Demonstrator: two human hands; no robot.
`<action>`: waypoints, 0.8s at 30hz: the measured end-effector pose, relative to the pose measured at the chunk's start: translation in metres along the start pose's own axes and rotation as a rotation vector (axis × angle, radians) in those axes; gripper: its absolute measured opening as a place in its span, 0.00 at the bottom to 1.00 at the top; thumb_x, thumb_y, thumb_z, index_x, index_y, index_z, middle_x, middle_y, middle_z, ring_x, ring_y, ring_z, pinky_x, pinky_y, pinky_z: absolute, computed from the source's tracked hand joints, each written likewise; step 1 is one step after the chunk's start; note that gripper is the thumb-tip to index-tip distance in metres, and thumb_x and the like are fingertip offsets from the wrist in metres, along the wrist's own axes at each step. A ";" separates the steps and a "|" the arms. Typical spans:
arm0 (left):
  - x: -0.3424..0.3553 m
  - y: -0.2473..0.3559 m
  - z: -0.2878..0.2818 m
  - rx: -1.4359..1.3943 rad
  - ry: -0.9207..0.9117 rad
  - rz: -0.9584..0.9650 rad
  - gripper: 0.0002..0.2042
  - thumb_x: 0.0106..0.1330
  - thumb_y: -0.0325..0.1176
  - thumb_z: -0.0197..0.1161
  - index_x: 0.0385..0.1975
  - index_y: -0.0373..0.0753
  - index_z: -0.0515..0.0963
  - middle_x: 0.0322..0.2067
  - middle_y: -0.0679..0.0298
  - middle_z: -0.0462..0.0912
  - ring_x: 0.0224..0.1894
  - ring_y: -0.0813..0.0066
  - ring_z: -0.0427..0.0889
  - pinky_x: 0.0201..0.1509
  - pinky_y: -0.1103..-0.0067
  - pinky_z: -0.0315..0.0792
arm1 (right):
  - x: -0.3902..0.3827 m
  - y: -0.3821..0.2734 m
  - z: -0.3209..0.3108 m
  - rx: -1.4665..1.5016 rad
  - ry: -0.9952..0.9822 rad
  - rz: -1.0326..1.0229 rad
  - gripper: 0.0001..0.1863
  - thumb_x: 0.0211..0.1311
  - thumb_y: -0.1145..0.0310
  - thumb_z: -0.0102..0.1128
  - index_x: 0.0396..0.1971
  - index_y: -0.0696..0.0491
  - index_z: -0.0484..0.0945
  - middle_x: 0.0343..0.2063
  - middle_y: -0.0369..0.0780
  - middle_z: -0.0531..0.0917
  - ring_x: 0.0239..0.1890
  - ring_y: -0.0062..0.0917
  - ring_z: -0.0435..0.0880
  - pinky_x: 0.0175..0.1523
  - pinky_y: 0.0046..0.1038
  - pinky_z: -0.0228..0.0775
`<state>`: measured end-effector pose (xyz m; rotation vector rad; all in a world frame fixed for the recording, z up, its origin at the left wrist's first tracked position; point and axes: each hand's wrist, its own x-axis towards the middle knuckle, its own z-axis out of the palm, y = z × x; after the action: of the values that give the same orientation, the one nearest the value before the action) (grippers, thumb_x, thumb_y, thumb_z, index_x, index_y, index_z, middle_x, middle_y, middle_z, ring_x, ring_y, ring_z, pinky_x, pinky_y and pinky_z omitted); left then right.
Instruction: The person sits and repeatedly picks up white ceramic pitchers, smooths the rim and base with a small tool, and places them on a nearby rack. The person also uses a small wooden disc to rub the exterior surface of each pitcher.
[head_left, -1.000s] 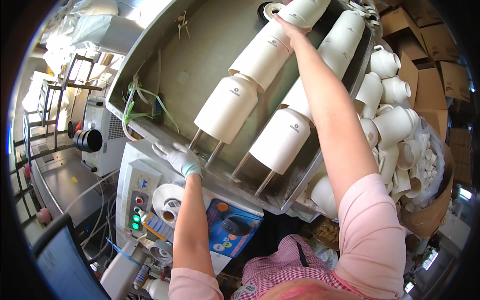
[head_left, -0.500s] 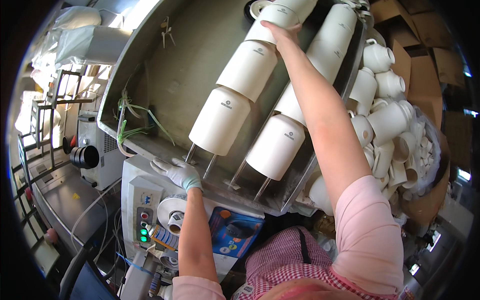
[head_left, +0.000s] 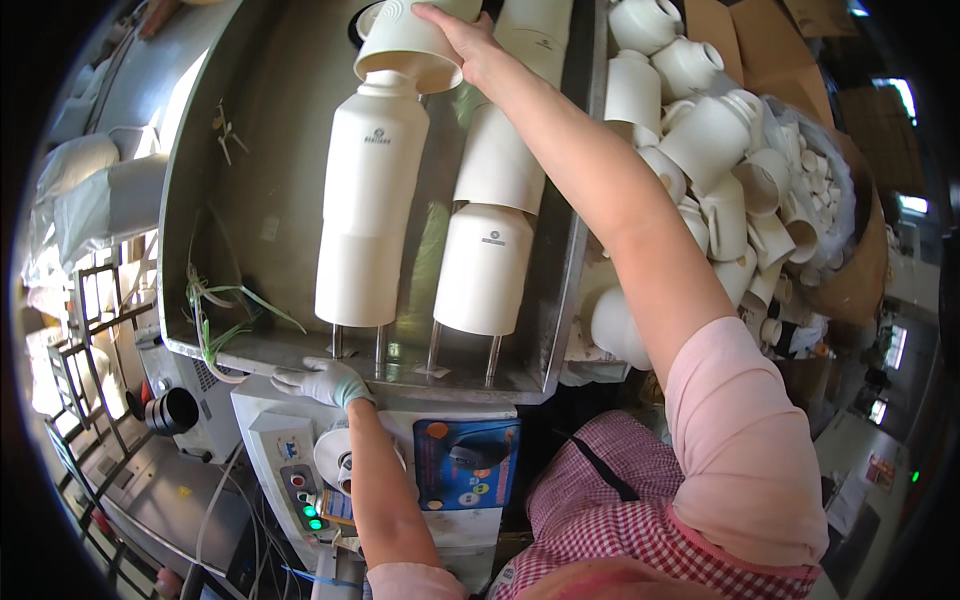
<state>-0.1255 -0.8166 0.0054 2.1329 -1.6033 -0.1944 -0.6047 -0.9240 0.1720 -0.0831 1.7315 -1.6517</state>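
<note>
My right hand (head_left: 458, 38), bare, is closed around a white plastic bottle shell (head_left: 405, 45) at the top of the left row. That shell's wide open end is tilted above the neck of another white bottle shell (head_left: 375, 150). Below, the left row rests on a pair of metal rods (head_left: 337, 342). Alongside it runs a second row of white shells (head_left: 484, 268), nested end to end on its own rods (head_left: 493, 362). My left hand (head_left: 325, 383), in a pale glove, lies with fingers stretched on the front rim of the metal trough (head_left: 460, 382).
Right of the trough, white shells (head_left: 710, 140) are heaped beside cardboard boxes (head_left: 780, 50). A machine panel with green lights (head_left: 312, 517), a tape roll (head_left: 335, 458) and a blue pad (head_left: 465, 465) sits before me. Green ties (head_left: 207, 325) hang at the trough's left corner.
My view has turned, so the trough appears shifted left. My right hand has tilted the gripped shell, exposing its open end and the neck below. The left row's lower shells now sit closer together.
</note>
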 end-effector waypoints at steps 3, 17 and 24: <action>0.001 -0.002 0.003 -0.045 -0.011 -0.035 0.32 0.76 0.32 0.52 0.75 0.26 0.51 0.75 0.40 0.49 0.71 0.41 0.65 0.71 0.60 0.70 | 0.012 0.015 -0.024 0.159 -0.042 -0.422 0.64 0.47 0.53 0.85 0.77 0.50 0.47 0.66 0.52 0.69 0.67 0.45 0.73 0.65 0.48 0.75; 0.006 -0.016 0.013 -0.021 0.031 -0.045 0.33 0.74 0.34 0.56 0.74 0.25 0.54 0.74 0.40 0.50 0.70 0.38 0.65 0.70 0.56 0.68 | -0.108 -0.069 -0.353 0.077 0.267 -0.378 0.49 0.62 0.50 0.73 0.75 0.55 0.55 0.63 0.46 0.77 0.60 0.37 0.81 0.61 0.37 0.80; 0.007 -0.007 0.007 0.018 -0.003 -0.055 0.32 0.76 0.34 0.53 0.74 0.26 0.53 0.74 0.40 0.52 0.72 0.38 0.62 0.73 0.56 0.65 | -0.134 -0.138 -0.610 0.170 0.475 -0.138 0.40 0.55 0.40 0.74 0.62 0.48 0.75 0.57 0.40 0.83 0.55 0.33 0.84 0.61 0.39 0.79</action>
<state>-0.1197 -0.8236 -0.0029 2.1935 -1.5543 -0.2010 -0.8902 -0.3664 0.2994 0.3002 1.9493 -2.0345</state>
